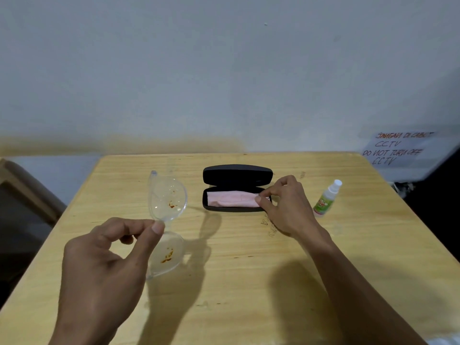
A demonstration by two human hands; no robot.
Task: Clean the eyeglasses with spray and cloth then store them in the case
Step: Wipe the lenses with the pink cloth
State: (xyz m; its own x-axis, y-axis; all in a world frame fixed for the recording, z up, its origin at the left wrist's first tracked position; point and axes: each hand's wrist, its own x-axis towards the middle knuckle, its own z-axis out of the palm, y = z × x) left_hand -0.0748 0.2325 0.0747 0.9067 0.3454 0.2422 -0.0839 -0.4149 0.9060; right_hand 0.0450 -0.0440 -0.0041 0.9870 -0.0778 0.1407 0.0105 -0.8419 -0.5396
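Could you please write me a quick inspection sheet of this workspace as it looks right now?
Surface: wooden table, pale, with faint pen marks.
Job's things: clear eyeglasses with orange-red smears on both lenses; black glasses case open, pink cloth lying inside; spray bottle upright, right of the case, cap on.
Clutter: nothing seen.
Hands: left hand pinches the eyeglasses at the bridge, above the table; right hand pinches the cloth's right end.
Cables: nothing clearly seen.
Surroundings: grey wall; handwritten CCTV notice at right; chair at left.

Hands (104,257) on glasses (166,210) (dirty), cloth (231,199)
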